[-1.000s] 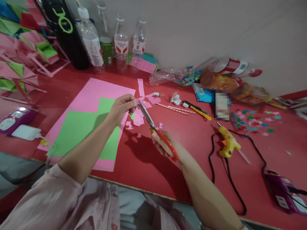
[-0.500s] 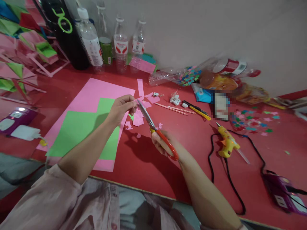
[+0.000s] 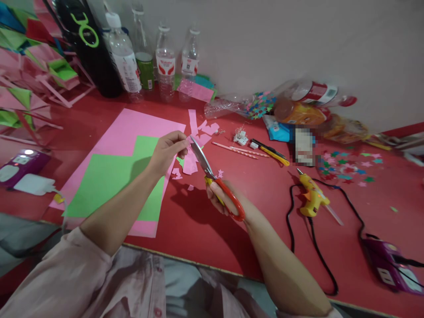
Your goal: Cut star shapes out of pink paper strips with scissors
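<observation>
My right hand (image 3: pixel 220 198) grips a pair of scissors (image 3: pixel 228 198) with red and yellow handles, its blades pointing up and left. The blade tips are at the fingertips of my left hand (image 3: pixel 170 150), which is closed in a pinch. Whatever those fingers hold is too small or hidden to make out. Pink paper scraps (image 3: pixel 190 164) lie on the red table below the blades, with a small pink paper star (image 3: pixel 220 173) beside them. Under my left forearm rest a green paper sheet (image 3: pixel 112 185) and a larger pink sheet (image 3: pixel 132 126).
Clear plastic bottles (image 3: pixel 165 64) and a black flask (image 3: pixel 96 57) stand at the back. To the right lie a yellow glue gun (image 3: pixel 313 196) with its black cord, paper stars (image 3: pixel 351 165), a cutter (image 3: pixel 274 154) and striped straws (image 3: pixel 235 151). Folded paper models (image 3: pixel 49 66) fill the left.
The scissors' handles have spread slightly, showing more of the yellow one. A pink scrap now covers the small white block behind the scrap pile. My left hand has hardly moved.
</observation>
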Motion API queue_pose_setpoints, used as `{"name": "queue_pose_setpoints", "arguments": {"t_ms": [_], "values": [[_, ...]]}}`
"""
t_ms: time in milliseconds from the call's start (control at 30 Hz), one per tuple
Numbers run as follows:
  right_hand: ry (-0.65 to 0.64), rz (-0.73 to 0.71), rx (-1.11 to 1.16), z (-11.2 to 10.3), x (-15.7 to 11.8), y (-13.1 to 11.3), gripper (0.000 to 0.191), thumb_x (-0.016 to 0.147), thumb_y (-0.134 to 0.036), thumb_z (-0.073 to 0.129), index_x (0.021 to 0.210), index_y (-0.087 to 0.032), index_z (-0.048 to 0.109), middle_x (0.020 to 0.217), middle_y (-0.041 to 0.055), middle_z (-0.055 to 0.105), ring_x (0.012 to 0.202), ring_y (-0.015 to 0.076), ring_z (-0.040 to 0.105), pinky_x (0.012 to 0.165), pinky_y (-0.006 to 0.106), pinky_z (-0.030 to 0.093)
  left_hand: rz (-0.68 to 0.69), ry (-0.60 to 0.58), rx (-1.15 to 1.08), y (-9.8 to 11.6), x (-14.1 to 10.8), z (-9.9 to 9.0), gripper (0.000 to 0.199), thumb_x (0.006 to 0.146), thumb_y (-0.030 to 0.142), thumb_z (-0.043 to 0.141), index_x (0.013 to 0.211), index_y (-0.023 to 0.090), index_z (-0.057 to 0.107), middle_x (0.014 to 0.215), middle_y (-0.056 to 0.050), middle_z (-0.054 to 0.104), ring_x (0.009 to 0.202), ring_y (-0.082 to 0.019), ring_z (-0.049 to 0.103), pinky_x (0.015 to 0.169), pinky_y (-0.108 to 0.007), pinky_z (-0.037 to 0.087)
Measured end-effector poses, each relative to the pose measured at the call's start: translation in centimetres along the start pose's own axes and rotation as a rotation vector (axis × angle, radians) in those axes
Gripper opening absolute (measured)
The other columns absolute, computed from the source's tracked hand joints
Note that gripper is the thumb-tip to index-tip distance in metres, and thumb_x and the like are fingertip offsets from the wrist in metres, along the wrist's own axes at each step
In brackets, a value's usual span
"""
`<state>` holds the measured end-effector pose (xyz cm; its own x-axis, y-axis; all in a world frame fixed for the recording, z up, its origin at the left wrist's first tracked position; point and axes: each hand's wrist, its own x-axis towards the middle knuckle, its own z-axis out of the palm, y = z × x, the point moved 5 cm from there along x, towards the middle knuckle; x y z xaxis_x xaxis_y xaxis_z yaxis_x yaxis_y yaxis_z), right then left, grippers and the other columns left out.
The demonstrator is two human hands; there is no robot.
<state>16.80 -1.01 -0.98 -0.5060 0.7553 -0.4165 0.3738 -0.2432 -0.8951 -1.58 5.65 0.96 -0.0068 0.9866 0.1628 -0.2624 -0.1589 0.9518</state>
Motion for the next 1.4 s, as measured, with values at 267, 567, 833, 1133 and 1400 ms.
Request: {"name": "queue_pose_setpoints", "arguments": {"t_ms": [267, 567, 833, 1133, 1400], "values": [[-0.003, 0.005, 0.018, 0.2, 0.3, -0.1, 0.054, 0.077, -0.073, 0.044, 0.069, -0.02, 0.046, 0.037, -0.0076, 0.043, 0.028, 0.0054, 0.037, 0.029, 0.016, 0.029, 0.02, -0.051, -0.025, -0.6, -0.2, 0.5, 0.017, 0.078, 0.022, 0.058, 0.063, 0.018, 0.05, 0.052, 0.005, 0.052, 0.048, -0.004, 0.048, 0.05, -0.019, 0.04], [0.071, 0.082, -0.027, 0.5, 0.4, 0.3, 0.05, 0.08, -0.068, 0.043, 0.068, -0.02, 0.047, 0.036, -0.0072, 0.044, 0.026, 0.0058, 0.037, 0.028, 0.016, 0.03, 0.016, -0.061, -0.015, -0.5, -0.2, 0.7, 0.018, 0.078, 0.021, 0.057, 0.062, 0.018, 0.049, 0.051, 0.005, 0.051, 0.048, -0.005, 0.045, 0.051, -0.02, 0.039], [0.108, 0.1, -0.043, 0.7, 0.4, 0.3, 0.054, 0.076, -0.073, 0.043, 0.067, -0.021, 0.046, 0.034, -0.0074, 0.042, 0.025, 0.006, 0.035, 0.027, 0.016, 0.029, 0.006, -0.057, -0.025, -0.5, -0.3, 0.8, 0.018, 0.077, 0.021, 0.057, 0.062, 0.018, 0.048, 0.051, 0.005, 0.051, 0.048, -0.005, 0.045, 0.051, -0.02, 0.038], [0.097, 0.059, -0.005, 1.1, 0.4, 0.1, 0.05, 0.079, -0.069, 0.044, 0.067, -0.021, 0.044, 0.034, -0.008, 0.042, 0.026, 0.0061, 0.036, 0.028, 0.016, 0.028, -0.011, -0.056, -0.065, -0.5, -0.3, 0.9, 0.02, 0.076, 0.026, 0.06, 0.062, 0.019, 0.046, 0.051, 0.005, 0.049, 0.048, -0.005, 0.045, 0.051, -0.02, 0.038], [0.129, 0.062, -0.006, 1.0, 0.3, 0.0, 0.049, 0.079, -0.069, 0.044, 0.068, -0.021, 0.045, 0.036, -0.008, 0.043, 0.026, 0.006, 0.036, 0.029, 0.017, 0.03, -0.039, -0.062, -0.061, -0.6, -0.4, 1.0, 0.021, 0.074, 0.026, 0.061, 0.062, 0.018, 0.046, 0.052, 0.005, 0.051, 0.048, -0.005, 0.045, 0.05, -0.02, 0.039]]}}
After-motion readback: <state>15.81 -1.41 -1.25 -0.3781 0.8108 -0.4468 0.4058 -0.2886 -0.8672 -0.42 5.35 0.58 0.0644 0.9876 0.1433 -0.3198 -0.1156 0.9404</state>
